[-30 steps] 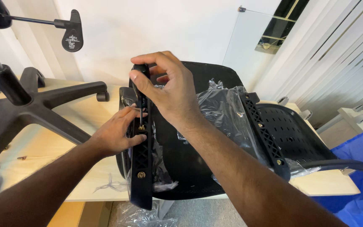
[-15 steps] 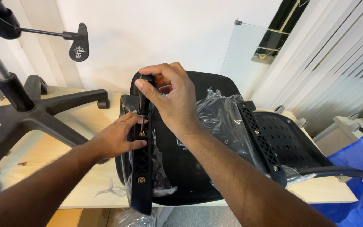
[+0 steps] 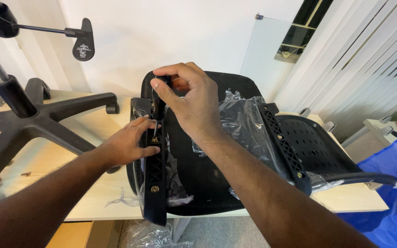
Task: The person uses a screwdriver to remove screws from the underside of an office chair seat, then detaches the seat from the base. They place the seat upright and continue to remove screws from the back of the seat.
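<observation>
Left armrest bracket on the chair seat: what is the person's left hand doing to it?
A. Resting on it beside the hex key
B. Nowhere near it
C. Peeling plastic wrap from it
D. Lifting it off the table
A: the left hand lies against the armrest bracket next to the hex key, whose upper end the right hand pinches.

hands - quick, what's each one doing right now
Left hand: fingers pressed against the black armrest bracket, steadying it.
Right hand: pinched shut on a thin metal hex key.
</observation>
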